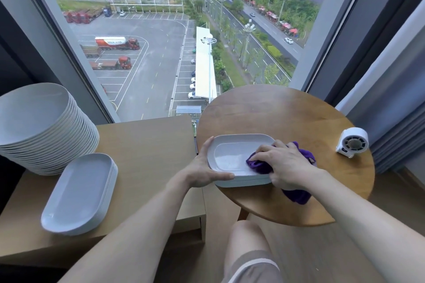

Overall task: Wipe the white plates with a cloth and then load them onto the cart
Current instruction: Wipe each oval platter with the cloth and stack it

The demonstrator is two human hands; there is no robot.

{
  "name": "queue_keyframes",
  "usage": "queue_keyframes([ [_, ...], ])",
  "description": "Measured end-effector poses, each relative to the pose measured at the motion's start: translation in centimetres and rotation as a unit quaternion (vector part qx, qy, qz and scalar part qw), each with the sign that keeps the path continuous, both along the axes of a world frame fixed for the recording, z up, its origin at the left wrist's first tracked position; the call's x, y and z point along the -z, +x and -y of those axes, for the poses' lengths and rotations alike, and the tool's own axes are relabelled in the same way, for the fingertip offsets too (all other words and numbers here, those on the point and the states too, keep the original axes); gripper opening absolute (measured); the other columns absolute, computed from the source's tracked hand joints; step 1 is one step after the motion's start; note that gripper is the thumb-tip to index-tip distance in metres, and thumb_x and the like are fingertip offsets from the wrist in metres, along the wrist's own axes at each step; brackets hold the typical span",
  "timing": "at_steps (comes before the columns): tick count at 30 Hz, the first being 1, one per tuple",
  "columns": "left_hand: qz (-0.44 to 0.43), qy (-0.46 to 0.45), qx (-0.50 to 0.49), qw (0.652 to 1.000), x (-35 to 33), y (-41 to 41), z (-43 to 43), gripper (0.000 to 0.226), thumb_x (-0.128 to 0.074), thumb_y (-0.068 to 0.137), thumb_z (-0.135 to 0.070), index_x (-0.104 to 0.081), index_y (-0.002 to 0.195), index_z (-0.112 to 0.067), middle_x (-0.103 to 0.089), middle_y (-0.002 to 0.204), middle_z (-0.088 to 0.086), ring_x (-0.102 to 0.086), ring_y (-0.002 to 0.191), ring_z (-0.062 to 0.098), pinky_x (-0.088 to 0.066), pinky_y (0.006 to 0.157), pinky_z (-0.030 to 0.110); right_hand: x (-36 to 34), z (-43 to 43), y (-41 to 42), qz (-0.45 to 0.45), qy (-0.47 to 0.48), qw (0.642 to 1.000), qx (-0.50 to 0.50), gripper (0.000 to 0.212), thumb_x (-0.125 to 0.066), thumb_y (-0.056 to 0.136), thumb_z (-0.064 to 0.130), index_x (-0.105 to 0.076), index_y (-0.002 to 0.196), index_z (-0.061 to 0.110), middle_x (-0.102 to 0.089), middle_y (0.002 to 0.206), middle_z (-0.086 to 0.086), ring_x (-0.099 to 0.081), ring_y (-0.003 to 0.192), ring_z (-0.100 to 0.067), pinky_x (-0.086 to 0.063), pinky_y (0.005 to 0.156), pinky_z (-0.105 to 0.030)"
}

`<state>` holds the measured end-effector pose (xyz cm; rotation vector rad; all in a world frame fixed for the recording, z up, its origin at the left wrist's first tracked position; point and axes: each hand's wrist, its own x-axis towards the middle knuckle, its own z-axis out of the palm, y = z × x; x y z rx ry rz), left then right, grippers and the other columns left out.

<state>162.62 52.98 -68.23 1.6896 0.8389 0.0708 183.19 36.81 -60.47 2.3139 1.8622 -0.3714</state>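
1. White oblong plate tops a short stack, centre frame, on a round wooden table.
2. Left hand grasps the plate's left end.
3. Right hand clutches a bunched purple cloth, pressed onto the plate's right end.
4. Lower left: stack of white oblong plates.

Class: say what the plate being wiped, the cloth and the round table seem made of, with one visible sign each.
Plate: glazed ceramic or melamine; smooth white, faint sheen. Cloth: soft fabric, perhaps microfibre; purple, bunched, fuzzy. Round table: wood or veneer; visible grain, satin finish.
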Motion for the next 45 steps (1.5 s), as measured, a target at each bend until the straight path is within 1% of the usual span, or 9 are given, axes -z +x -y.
queue_keyframes([
  [5,0.006,-0.014,-0.001,1.000,0.0,0.1,0.1,0.154,-0.098,0.042,-0.054,-0.001,0.162,-0.044,-0.044,0.147,-0.008,-0.048,0.137,0.016,-0.039,0.120,0.037,0.1,-0.6,1.1,-0.014,0.008,0.997,0.071,0.063,-0.049,0.084,0.012,-0.054,0.136,0.046,-0.049,0.133,0.022,-0.037,0.112,-0.017,-0.028,0.092,-0.041],
  [12,0.012,-0.007,-0.008,1.000,0.3,0.3,0.1,0.138,-0.099,0.066,-0.031,0.001,0.160,-0.044,-0.044,0.146,-0.005,-0.047,0.134,0.015,-0.042,0.111,0.027,0.8,-4.6,-1.7,0.064,0.022,0.986,0.152,0.039,-0.049,0.090,0.021,-0.053,0.129,0.027,-0.046,0.130,-0.003,-0.044,0.118,-0.035,-0.034,0.100,-0.053],
  [16,0.019,-0.003,-0.018,1.000,0.6,0.4,0.5,0.139,-0.098,0.069,-0.028,0.005,0.160,-0.041,-0.046,0.147,-0.002,-0.049,0.134,0.015,-0.043,0.114,0.031,1.2,-6.1,-3.2,0.085,0.033,0.991,0.096,0.036,-0.050,0.090,0.026,-0.052,0.126,0.025,-0.046,0.131,-0.003,-0.044,0.119,-0.036,-0.032,0.098,-0.054],
  [20,0.023,-0.007,-0.011,1.000,0.5,0.4,0.5,0.140,-0.098,0.070,-0.026,0.008,0.161,-0.038,-0.046,0.147,-0.001,-0.049,0.135,0.016,-0.043,0.114,0.033,1.2,-6.9,-3.7,0.068,0.014,0.997,0.033,0.052,-0.060,0.089,0.033,-0.047,0.140,0.034,-0.044,0.139,0.001,-0.038,0.127,-0.035,-0.028,0.105,-0.057],
  [25,0.025,-0.006,-0.003,1.000,0.2,0.3,0.7,0.145,-0.098,0.068,-0.029,0.011,0.162,-0.035,-0.044,0.146,-0.007,-0.051,0.129,0.010,-0.043,0.102,0.020,0.5,-7.8,-5.8,0.030,0.002,0.998,-0.051,0.075,-0.076,0.077,0.042,-0.045,0.145,0.041,-0.046,0.141,0.010,-0.038,0.126,-0.030,-0.030,0.105,-0.054],
  [29,0.015,-0.002,-0.003,1.000,-0.3,0.1,0.7,0.152,-0.096,0.050,-0.048,0.008,0.161,-0.043,-0.046,0.148,-0.001,-0.054,0.133,0.019,-0.045,0.114,0.035,0.0,-7.3,-6.7,-0.011,0.020,0.996,-0.090,0.057,-0.072,0.083,0.034,-0.053,0.137,0.040,-0.051,0.133,0.013,-0.040,0.119,-0.025,-0.032,0.098,-0.049],
  [33,0.005,0.009,0.005,1.000,-0.5,0.1,0.5,0.149,-0.097,0.050,-0.048,0.004,0.160,-0.047,-0.047,0.146,0.004,-0.054,0.132,0.025,-0.046,0.115,0.043,-0.2,-4.6,-5.9,0.002,0.005,0.992,-0.124,0.053,-0.066,0.086,0.019,-0.053,0.133,0.040,-0.051,0.131,0.013,-0.040,0.114,-0.021,-0.034,0.093,-0.046],
  [37,-0.001,0.009,0.001,1.000,-0.3,0.2,0.4,0.139,-0.099,0.064,-0.037,0.001,0.161,-0.044,-0.044,0.145,0.003,-0.049,0.132,0.024,-0.045,0.114,0.043,0.0,-2.2,-4.4,0.015,0.000,0.995,-0.098,0.059,-0.062,0.085,0.017,-0.046,0.136,0.042,-0.048,0.130,0.013,-0.040,0.116,-0.021,-0.034,0.095,-0.046],
  [45,0.010,-0.006,-0.001,1.000,0.1,0.2,0.0,0.143,-0.100,0.060,-0.039,0.000,0.162,-0.042,-0.042,0.149,-0.004,-0.045,0.138,0.018,-0.039,0.119,0.037,-0.2,-0.5,1.9,-0.009,-0.021,0.998,0.064,0.061,-0.052,0.081,0.015,-0.050,0.134,0.046,-0.047,0.133,0.014,-0.038,0.107,-0.020,-0.029,0.091,-0.041],
])
